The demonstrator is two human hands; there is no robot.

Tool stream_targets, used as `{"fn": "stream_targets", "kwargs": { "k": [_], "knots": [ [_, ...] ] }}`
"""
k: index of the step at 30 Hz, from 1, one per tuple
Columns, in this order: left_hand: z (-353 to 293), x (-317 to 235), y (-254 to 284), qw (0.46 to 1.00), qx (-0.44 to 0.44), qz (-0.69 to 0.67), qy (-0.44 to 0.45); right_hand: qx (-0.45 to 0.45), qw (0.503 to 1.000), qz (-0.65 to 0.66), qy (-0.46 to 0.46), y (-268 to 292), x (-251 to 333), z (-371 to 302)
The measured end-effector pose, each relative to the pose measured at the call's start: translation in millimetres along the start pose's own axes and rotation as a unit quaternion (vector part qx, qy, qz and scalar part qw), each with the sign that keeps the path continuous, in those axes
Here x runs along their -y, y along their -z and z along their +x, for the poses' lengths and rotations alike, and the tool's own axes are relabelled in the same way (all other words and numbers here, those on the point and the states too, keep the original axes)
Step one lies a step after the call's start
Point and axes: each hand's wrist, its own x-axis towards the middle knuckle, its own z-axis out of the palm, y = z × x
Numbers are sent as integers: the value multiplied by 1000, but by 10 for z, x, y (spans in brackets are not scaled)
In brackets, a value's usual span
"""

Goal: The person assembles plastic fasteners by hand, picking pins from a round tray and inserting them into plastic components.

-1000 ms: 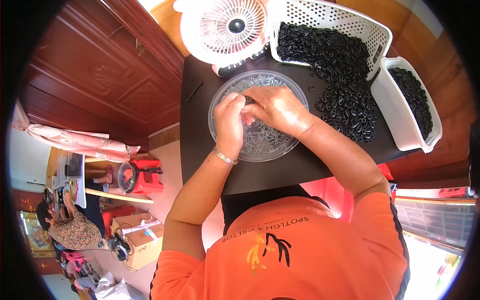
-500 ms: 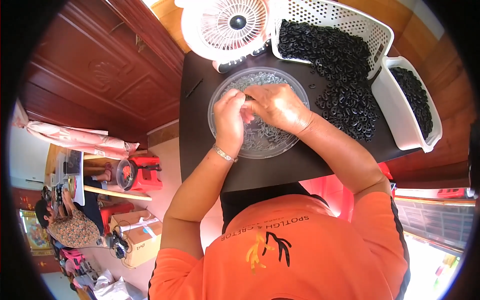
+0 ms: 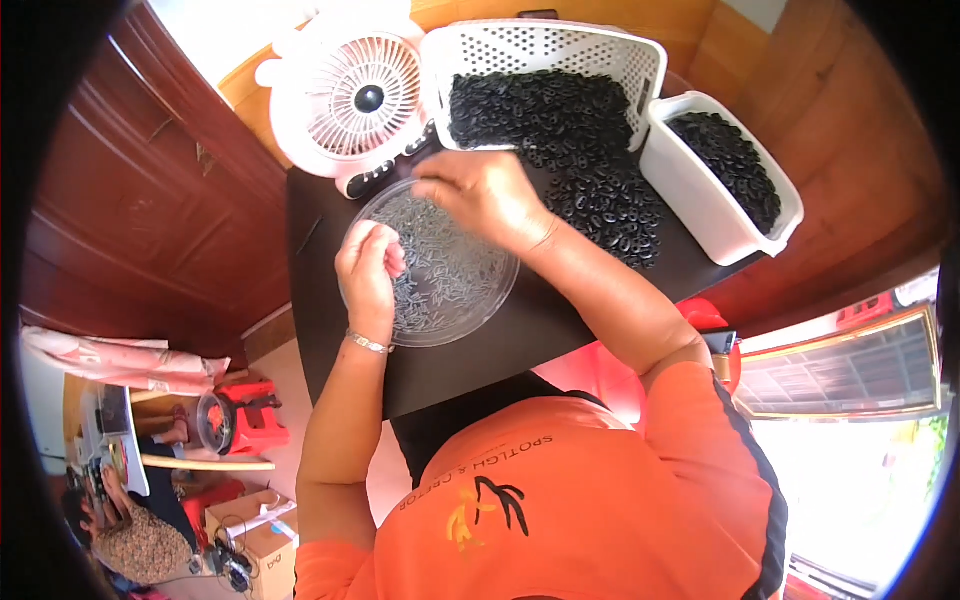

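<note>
My left hand point(image 3: 370, 262) is over the left side of a round clear tray point(image 3: 507, 290), its fingers curled closed. Whatever it may hold is hidden. Higher up, my right hand point(image 3: 490, 198) passes above the tray's far edge, thumb and fingertips pinched and slightly blurred; I cannot make out anything between them. The two hands are apart. Many small, thin, greyish see-through pieces point(image 3: 440, 285) cover the tray's bottom. Beside the tray, to the right of my right hand, lies a loose heap of small black oval pieces with holes point(image 3: 615, 215).
The dark table point(image 3: 430, 385) carries a white perforated basket point(image 3: 540, 42) with black pieces spilling from it. A white bin point(image 3: 690, 205) of black pieces stands at right. A pink-white fan point(image 3: 368, 98) stands behind the tray. Another person point(image 3: 145, 545) sits at far left.
My hands were together over the tray and are now apart. The right hand has moved up and away from the left. The view has shifted, so the table appears further left.
</note>
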Motion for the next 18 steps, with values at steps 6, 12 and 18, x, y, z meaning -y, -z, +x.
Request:
{"fn": "stream_targets", "kwargs": {
  "k": [6,12,18],
  "knots": [
    [2,-20,34,1000,19,-7,-7,-188,967,-53,-163,918,-200,282],
    [7,-58,-51,999,35,-16,-1,-225,837,-466,-178,2161,-591,132],
    [48,7,-35,999,40,21,-7,-209,922,-237,-223,1934,-254,30]
  ]
}}
